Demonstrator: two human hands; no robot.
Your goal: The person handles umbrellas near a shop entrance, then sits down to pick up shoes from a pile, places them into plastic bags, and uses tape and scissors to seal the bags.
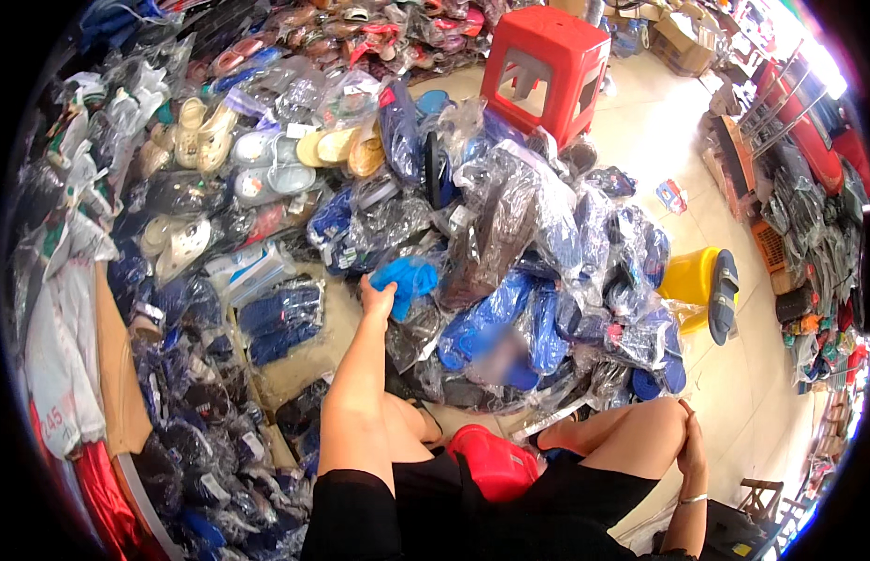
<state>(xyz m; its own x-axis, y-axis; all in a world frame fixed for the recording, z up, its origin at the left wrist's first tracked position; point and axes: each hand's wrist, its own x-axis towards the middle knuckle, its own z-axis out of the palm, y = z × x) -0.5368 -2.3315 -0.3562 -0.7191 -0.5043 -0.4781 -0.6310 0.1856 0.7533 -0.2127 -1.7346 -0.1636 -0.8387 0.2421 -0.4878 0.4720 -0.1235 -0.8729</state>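
My left hand (379,298) reaches forward and grips a bright blue item (409,280), perhaps a shoe in clear plastic, at the near-left part of the pile. Bagged brown footwear (494,224) lies to the right of it, and bagged blue sandals (487,319) lie nearer to me. Dark blue bagged shoes (282,315) lie on the floor left of my forearm. My right hand (693,449) rests against the side of my right knee; its fingers are partly hidden and I see nothing in it.
A red plastic stool (545,70) stands beyond the pile. At the right, a grey slide sandal (722,296) leans on a yellow plastic stool (687,280). A red plastic seat (492,463) is between my legs. Bagged footwear (210,421) covers the left; cardboard boxes (680,45) stand far right.
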